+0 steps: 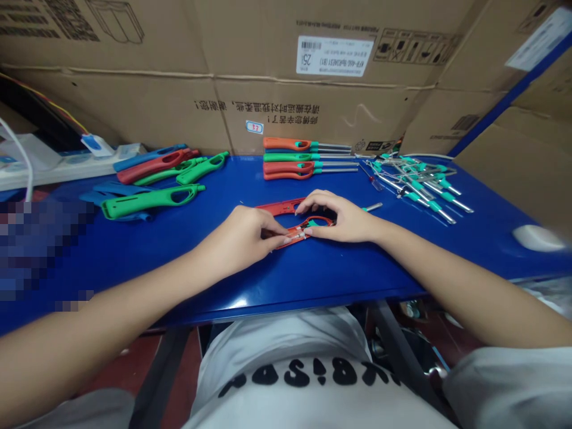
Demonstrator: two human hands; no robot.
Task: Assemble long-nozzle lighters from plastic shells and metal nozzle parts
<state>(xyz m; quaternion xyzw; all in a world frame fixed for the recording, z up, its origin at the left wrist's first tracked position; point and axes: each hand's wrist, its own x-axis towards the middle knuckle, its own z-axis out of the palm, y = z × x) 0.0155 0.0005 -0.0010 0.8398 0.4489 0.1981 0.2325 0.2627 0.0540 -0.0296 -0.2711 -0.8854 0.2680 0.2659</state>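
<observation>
An opened red lighter half-shell [295, 239] lies on the blue table in front of me, with its inner parts exposed. My left hand [245, 238] is closed in a pinch at its left end; whatever sits between thumb and forefinger is too small to make out. Curled over the trigger-loop end, my right hand [346, 220] grips the shell, its thumb on the near edge by a green inner piece. A metal lighter tube [373, 207] sticks out beyond the right hand. Just behind lies a second red half-shell [276, 208], partly covered by the right fingers.
Stacked lighters [288, 158] with metal tubes stand behind my hands. Green-and-metal tube assemblies [422, 179] are heaped at right, near a small screwdriver [375, 182]. Coloured shells [147, 202] lie at left by a power strip [71, 164]. A cardboard wall [170, 113] bounds the back.
</observation>
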